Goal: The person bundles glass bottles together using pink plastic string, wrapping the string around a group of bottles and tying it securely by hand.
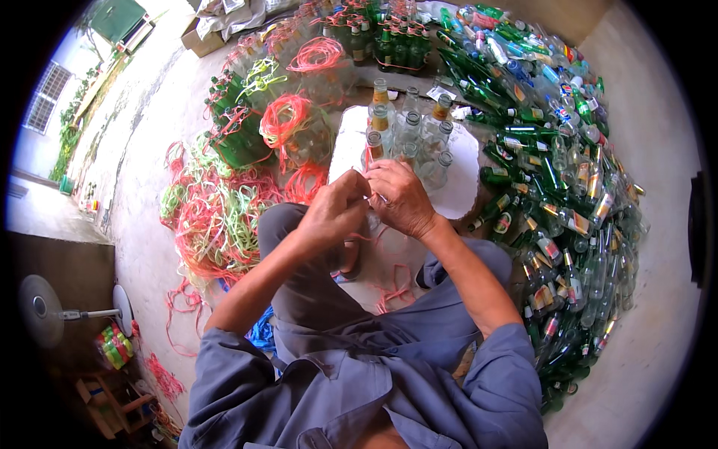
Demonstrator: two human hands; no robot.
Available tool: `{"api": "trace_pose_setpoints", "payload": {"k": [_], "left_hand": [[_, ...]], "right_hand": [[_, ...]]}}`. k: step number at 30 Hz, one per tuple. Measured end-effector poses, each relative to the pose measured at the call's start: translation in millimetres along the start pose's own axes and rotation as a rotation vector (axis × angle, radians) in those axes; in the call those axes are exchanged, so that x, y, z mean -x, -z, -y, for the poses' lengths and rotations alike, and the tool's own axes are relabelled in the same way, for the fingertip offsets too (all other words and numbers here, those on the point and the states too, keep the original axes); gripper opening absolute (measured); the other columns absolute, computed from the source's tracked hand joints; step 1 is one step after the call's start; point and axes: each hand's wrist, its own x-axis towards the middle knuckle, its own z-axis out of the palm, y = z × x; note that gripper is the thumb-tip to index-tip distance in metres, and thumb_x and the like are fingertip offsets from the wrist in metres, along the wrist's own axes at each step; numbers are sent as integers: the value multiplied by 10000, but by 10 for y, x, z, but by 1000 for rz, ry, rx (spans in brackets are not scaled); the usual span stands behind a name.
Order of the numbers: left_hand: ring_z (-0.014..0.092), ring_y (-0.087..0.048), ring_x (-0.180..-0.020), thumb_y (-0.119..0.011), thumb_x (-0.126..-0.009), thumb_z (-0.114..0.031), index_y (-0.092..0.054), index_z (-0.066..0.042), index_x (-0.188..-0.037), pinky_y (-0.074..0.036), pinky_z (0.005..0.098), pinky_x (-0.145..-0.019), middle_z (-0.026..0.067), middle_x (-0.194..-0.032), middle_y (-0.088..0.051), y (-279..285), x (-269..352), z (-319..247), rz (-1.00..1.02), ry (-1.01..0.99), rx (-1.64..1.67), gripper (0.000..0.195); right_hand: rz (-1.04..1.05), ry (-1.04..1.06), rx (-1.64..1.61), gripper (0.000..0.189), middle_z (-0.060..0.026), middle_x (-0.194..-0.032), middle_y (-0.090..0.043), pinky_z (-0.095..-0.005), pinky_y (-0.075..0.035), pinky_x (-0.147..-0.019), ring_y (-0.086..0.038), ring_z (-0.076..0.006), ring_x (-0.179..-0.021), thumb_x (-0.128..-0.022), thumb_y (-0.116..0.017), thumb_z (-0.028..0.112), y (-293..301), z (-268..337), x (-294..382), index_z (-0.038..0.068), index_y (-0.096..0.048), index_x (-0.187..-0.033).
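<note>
Both my hands meet in front of a group of clear glass bottles [407, 130] that stand upright on a white board [463, 193]. My left hand [342, 207] and my right hand [395, 193] pinch a thin strand of plastic twine between their fingertips. A piece of red twine [367, 158] runs up beside the nearest bottle on the left. The fingers hide part of the strand and the lower parts of the front bottles.
A big heap of loose glass and plastic bottles [561, 207] lies at the right. Tangled red and green twine [221, 210] is piled at the left, below tied bundles of green bottles [238, 134]. More tied bottles [401, 47] stand behind the board. A fan [42, 311] stands far left.
</note>
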Motion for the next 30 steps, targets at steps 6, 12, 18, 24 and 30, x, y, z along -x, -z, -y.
{"api": "trace_pose_setpoints", "payload": {"k": [6,12,18,24,30], "left_hand": [[53,-467,-608,-583,-827,-3,-627,-20,-958,-383,267,-527,-12,-675,-549,802,-158,-417,269,188,-456,140],[49,-496,-610,-661,-840,-149,-662,-10,-914,-399,229,-543,-19,-728,-591,1600,-232,-338,130,329,-161,157],[22,-348,-451,-666,-895,-220,-688,-35,-951,-258,209,-436,-74,-553,-442,1952,-451,-53,-87,404,-374,194],[71,-472,-571,-659,-902,-251,-721,-54,-1007,-387,257,-539,-4,-688,-590,1271,-1293,-65,-26,58,-453,232],[219,-683,-720,-662,-850,-320,-751,-158,-975,-535,350,-681,90,-816,-710,217,-2283,-173,30,-126,-588,224]], "right_hand": [[-195,-253,-206,102,-137,-884,-690,-392,-510,-840,-649,-305,-919,-830,-650,99,-136,-113,236,2,-682,-821],[-278,-687,-671,194,-118,-865,-715,-301,-509,-785,-670,-196,-827,-890,-615,138,-129,-204,357,-33,-704,-872],[-427,-981,-953,302,-47,-847,-714,-242,-486,-690,-638,-85,-794,-961,-571,235,-33,-208,366,-15,-716,-874],[-534,-1121,-1002,328,-76,-865,-713,-256,-501,-684,-655,-122,-785,-978,-548,263,35,-153,437,-14,-699,-887],[-647,-1223,-1096,331,-94,-930,-705,-277,-507,-696,-662,-158,-845,-991,-519,312,104,-232,533,18,-658,-929]]}}
